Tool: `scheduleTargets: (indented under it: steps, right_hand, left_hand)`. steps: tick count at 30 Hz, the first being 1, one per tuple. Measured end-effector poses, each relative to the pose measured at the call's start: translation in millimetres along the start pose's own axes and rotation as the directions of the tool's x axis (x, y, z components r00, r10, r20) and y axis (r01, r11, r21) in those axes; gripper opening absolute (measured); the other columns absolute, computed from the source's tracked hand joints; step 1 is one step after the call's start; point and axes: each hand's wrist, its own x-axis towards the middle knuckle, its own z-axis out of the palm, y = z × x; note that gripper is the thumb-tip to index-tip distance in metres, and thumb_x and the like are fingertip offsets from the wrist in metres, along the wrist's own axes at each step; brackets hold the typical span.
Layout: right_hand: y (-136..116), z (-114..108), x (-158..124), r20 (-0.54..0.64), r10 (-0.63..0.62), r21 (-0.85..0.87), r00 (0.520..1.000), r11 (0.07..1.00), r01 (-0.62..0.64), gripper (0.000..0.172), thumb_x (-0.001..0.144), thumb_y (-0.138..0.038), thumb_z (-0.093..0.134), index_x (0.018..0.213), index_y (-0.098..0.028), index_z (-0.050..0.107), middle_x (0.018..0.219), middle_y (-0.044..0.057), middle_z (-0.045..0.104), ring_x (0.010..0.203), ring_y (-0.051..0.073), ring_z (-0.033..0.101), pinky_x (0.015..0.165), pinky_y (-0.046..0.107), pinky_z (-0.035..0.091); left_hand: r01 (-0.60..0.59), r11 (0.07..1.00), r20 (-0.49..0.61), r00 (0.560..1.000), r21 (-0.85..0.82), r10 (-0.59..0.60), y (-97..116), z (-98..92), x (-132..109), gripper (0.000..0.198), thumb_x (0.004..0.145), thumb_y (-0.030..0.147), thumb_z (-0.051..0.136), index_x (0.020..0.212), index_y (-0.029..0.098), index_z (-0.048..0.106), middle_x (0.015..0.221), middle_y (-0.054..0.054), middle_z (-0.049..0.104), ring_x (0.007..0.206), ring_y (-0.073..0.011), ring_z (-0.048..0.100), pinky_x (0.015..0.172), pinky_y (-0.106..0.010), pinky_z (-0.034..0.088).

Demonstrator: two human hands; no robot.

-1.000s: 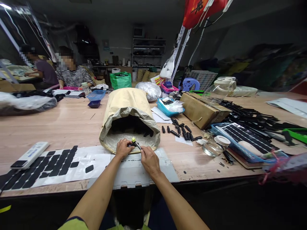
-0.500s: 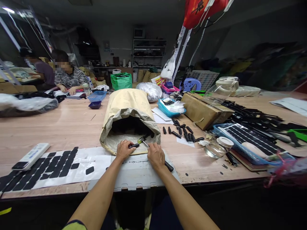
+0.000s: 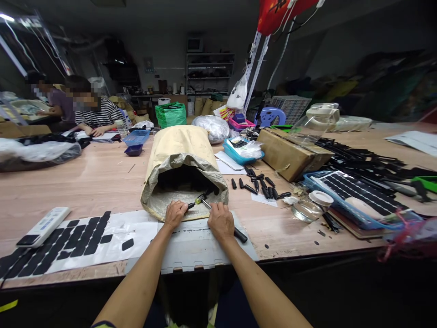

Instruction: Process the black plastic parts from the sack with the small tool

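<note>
My left hand [image 3: 175, 214] is closed around a small black cylindrical piece [image 3: 191, 206], its end poking out past the fingertips. In my right hand [image 3: 220, 220] is a hammer [image 3: 206, 204] with a metal shaft; its black grip sticks out behind the palm. The yellowish hammer head lies close to the tip of the black piece; whether they touch I cannot tell. Both hands are at the mouth of a cream sack [image 3: 180, 141] lying on its side, its inside dark. Under the hands is a grey board [image 3: 191, 253].
Several black handle pieces [image 3: 262, 187] lie right of the sack, near a cardboard box [image 3: 290, 152], a clear jar [image 3: 309, 212] and a blue basket [image 3: 362, 214]. At left are a white device [image 3: 44, 228] and a sheet of black pads [image 3: 85, 237]. Across the table sits a co-worker [image 3: 97, 118].
The black piece in my left hand has tilted, its tip now pointing up toward the hammer head. My right hand barely moved. The view shifted slightly.
</note>
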Motion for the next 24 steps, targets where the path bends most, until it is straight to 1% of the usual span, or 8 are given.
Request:
scheduleTargets:
  steps: [9, 12, 14, 16, 19, 20, 21, 24]
  right_hand:
    - [-1.1, 1.1, 1.5, -0.007, -0.002, -0.003, 1.000, 1.000, 0.002, 0.022, 0.094, -0.027, 0.043, 0.099, -0.018, 0.063, 0.100, 0.011, 0.060, 0.093, 0.024, 0.049, 0.074, 0.033, 0.034]
    - [-1.6, 0.3, 2.2, -0.003, -0.007, 0.000, 1.000, 1.000, 0.007, 0.022, 0.093, -0.031, 0.046, 0.099, -0.018, 0.063, 0.100, 0.011, 0.060, 0.094, 0.024, 0.049, 0.074, 0.034, 0.035]
    - [-1.7, 0.3, 2.3, -0.001, -0.007, -0.004, 1.000, 1.000, 0.007, 0.021, 0.093, -0.031, 0.047, 0.099, -0.018, 0.063, 0.100, 0.011, 0.060, 0.095, 0.025, 0.049, 0.074, 0.034, 0.035]
    - [-1.7, 0.4, 2.1, -0.004, -0.007, -0.007, 1.000, 1.000, 0.007, 0.021, 0.093, -0.031, 0.047, 0.099, -0.018, 0.062, 0.100, 0.011, 0.060, 0.096, 0.025, 0.050, 0.074, 0.034, 0.035]
    - [-2.1, -0.3, 1.7, -0.002, -0.009, -0.007, 1.000, 1.000, 0.009, 0.021, 0.093, -0.030, 0.046, 0.097, -0.018, 0.062, 0.101, 0.011, 0.060, 0.096, 0.025, 0.050, 0.075, 0.034, 0.035]
    - [-2.3, -0.9, 1.6, 0.002, -0.007, -0.007, 1.000, 1.000, 0.007, 0.021, 0.093, -0.030, 0.046, 0.097, -0.018, 0.062, 0.101, 0.011, 0.060, 0.096, 0.025, 0.050, 0.075, 0.034, 0.035]
    - [-2.5, -1.5, 1.5, 0.006, -0.005, -0.006, 1.000, 1.000, 0.005, 0.021, 0.093, -0.030, 0.046, 0.097, -0.018, 0.062, 0.101, 0.011, 0.060, 0.096, 0.025, 0.050, 0.075, 0.034, 0.035]
    - [-3.0, -3.2, 1.3, 0.011, -0.002, -0.005, 1.000, 1.000, 0.002, 0.020, 0.093, -0.030, 0.046, 0.098, -0.018, 0.061, 0.101, 0.011, 0.060, 0.096, 0.025, 0.050, 0.075, 0.034, 0.035]
  left_hand:
    - [0.010, 0.998, -0.007, 1.000, -0.068, -0.010, 9.7, -6.4, -3.9, 0.040, 0.093, 0.038, 0.038, 0.064, 0.021, 0.061, 0.084, -0.003, 0.066, 0.092, -0.0210, 0.052, 0.088, -0.035, 0.038]
    - [-0.052, 0.957, 0.014, 0.998, -0.285, 0.058, 27.0, -18.3, -26.2, 0.033, 0.088, 0.042, 0.046, 0.068, 0.020, 0.060, 0.084, -0.003, 0.065, 0.090, -0.0207, 0.052, 0.087, -0.034, 0.040]
    - [-0.058, 0.846, 0.132, 0.980, -0.530, 0.150, 40.3, -25.2, -56.9, 0.030, 0.083, 0.047, 0.054, 0.075, 0.019, 0.062, 0.082, -0.003, 0.063, 0.083, -0.0188, 0.054, 0.080, -0.032, 0.043]
    - [0.120, 0.688, 0.382, 0.892, -0.716, 0.242, 50.0, -24.9, -97.1, 0.034, 0.076, 0.052, 0.064, 0.082, 0.018, 0.064, 0.079, -0.002, 0.064, 0.073, -0.0164, 0.056, 0.072, -0.029, 0.045]
    - [0.507, 0.592, 0.752, 0.594, -0.627, 0.287, 47.7, -0.4, -157.0, 0.047, 0.064, 0.056, 0.076, 0.087, 0.017, 0.066, 0.071, -0.001, 0.064, 0.060, -0.0140, 0.056, 0.061, -0.027, 0.045]
    - [0.558, 0.612, 0.808, 0.530, -0.561, 0.257, 41.6, 14.2, -172.5, 0.049, 0.059, 0.056, 0.080, 0.085, 0.017, 0.067, 0.067, 0.000, 0.062, 0.058, -0.0130, 0.055, 0.059, -0.027, 0.044]
    - [0.574, 0.629, 0.824, 0.528, -0.525, 0.205, 33.1, 30.9, -184.4, 0.051, 0.056, 0.059, 0.081, 0.081, 0.017, 0.067, 0.064, 0.001, 0.060, 0.056, -0.0123, 0.053, 0.060, -0.027, 0.044]
    - [0.605, 0.697, 0.787, 0.610, -0.385, -0.094, -0.5, 81.7, -198.8, 0.055, 0.057, 0.072, 0.071, 0.067, 0.019, 0.062, 0.054, 0.002, 0.053, 0.054, -0.0150, 0.052, 0.061, -0.031, 0.044]
